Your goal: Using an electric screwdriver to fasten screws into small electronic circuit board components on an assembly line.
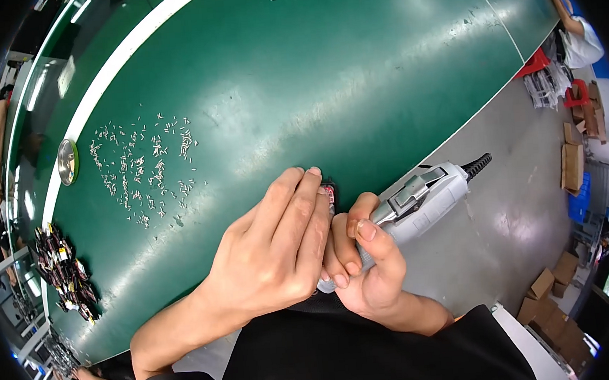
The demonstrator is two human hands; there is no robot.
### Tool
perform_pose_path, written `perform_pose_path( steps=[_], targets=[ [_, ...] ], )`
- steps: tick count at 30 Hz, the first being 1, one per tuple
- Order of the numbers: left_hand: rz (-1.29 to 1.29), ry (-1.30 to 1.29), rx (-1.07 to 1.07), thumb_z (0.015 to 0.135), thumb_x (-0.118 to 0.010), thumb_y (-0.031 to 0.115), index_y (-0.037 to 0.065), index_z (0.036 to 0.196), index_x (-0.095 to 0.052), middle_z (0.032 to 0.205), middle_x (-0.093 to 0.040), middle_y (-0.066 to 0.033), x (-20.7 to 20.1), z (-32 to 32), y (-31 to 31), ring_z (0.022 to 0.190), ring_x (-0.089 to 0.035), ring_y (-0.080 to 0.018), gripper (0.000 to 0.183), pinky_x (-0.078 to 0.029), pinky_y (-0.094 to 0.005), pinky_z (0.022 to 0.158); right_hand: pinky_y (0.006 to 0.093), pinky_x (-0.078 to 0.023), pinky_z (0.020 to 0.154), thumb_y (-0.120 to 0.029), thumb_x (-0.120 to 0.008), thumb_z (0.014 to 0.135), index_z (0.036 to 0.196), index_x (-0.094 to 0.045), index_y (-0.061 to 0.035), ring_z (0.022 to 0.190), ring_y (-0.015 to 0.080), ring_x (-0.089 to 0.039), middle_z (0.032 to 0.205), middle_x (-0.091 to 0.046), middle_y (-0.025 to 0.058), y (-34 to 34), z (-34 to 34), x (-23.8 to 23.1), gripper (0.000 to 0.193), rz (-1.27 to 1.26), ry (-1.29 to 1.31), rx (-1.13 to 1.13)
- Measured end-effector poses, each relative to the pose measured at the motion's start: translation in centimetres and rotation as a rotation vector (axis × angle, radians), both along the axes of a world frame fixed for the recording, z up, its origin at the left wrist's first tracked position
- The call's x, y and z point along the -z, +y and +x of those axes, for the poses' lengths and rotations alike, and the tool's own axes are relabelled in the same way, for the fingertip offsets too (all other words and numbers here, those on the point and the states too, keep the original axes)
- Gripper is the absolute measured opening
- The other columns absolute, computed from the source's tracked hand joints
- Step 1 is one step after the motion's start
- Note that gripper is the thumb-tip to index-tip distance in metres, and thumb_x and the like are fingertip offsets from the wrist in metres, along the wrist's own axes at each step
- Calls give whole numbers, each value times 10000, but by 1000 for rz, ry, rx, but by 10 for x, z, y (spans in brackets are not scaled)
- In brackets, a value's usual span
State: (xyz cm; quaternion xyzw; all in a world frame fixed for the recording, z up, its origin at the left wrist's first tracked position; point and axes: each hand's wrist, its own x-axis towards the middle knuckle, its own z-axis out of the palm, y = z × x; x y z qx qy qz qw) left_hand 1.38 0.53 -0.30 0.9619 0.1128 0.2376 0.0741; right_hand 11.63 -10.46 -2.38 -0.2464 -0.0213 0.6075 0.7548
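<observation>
My right hand (374, 263) is closed around a grey power screwdriver (426, 206), a handheld body with a metal lever on its side. Its black ribbed cord end points to the upper right. Close against it, my left hand (272, 234) is bent with its fingers together, over a small dark piece (330, 196) with a red patch. Most of that piece lies hidden under the fingers, so its kind does not show. The working tip of the tool is also covered by my hands. Both hands are near the edge of the green table (254, 73).
Many small pale bits (149, 169) lie scattered on the table at left, beside a small round dish (68, 162). A heap of dark small assemblies (63, 274) sits at the left edge. Cardboard boxes (557, 313) stand on the right; other people work at the far sides.
</observation>
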Motion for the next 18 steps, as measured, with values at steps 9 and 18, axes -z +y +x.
perform_pose_path(
  steps=[9, 18],
  targets=[
    [-299, 84, -30, 649, -658, -115, -121, 1036, -590, 1123, -597, -236, -7, -10, -4, 964, -602, -373, 393, -549, -400, 730, 288, -390, 470, -144, -482, 935, 913, -411, -85, 410, 123, -395, 537, -400, 19, 8, 56, -26, 96, 225, -174, -105],
    [-273, 124, -4, 582, -747, 1, -115, 1088, -579, 1181, -576, -218, -2, -16, -5, 1027, -580, -371, 546, -548, -402, 794, 278, -402, 496, -300, -420, 1004, 918, -470, -86, 418, 113, -416, 524, -397, -9, 54, 97, -50, 237, 446, -588, -98]
  ],
)
